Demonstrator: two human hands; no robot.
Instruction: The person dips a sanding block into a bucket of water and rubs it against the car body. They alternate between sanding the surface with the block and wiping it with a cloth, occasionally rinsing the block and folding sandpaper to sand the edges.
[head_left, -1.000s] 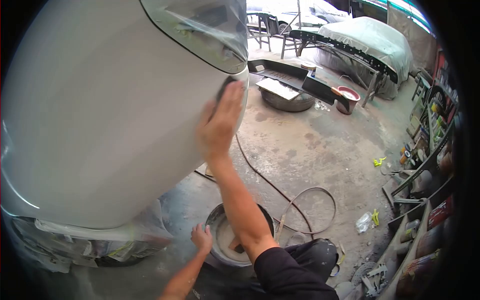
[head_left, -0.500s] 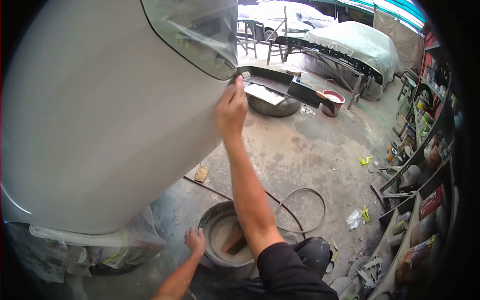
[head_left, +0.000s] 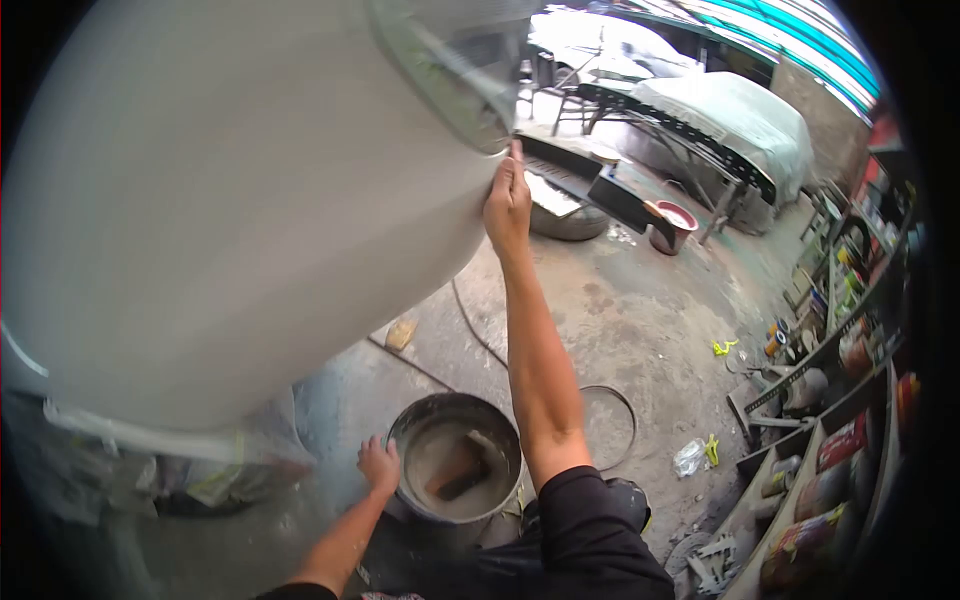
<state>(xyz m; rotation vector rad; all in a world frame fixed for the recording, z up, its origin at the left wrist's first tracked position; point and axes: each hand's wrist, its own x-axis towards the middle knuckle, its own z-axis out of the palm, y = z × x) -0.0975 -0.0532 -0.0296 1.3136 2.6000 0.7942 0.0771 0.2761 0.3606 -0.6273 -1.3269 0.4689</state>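
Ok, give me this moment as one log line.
Right hand: at edge of pale panel, any held item unclear | left hand: open beside bucket, contact unclear | bucket: brown object inside

Pale grey body panel (head_left: 250, 220), blackish bucket (head_left: 455, 402) (its liquid (head_left: 425, 465) grey-brown), maroon pail (head_left: 674, 240), teal-and-white striped roof (head_left: 800, 38), black sleeve (head_left: 600, 535).

Shows, across the left, a broad panel (head_left: 260, 200), pale grey, smooth and matt-looking, bulging outward, curving away along the right and lower edges, with a thin bright streak at far left. Has, down below the right half, a round, open-topped bucket (head_left: 455, 405) standing upright on the floor (head_left: 655, 330), apart from the panel, dark around the rim and dusty grey within. Holds greyish liquid (head_left: 424, 466) and, lying slanted in it near the middle, a block (head_left: 456, 467), brown on one part and near-black along another, too murky to tell how deep.
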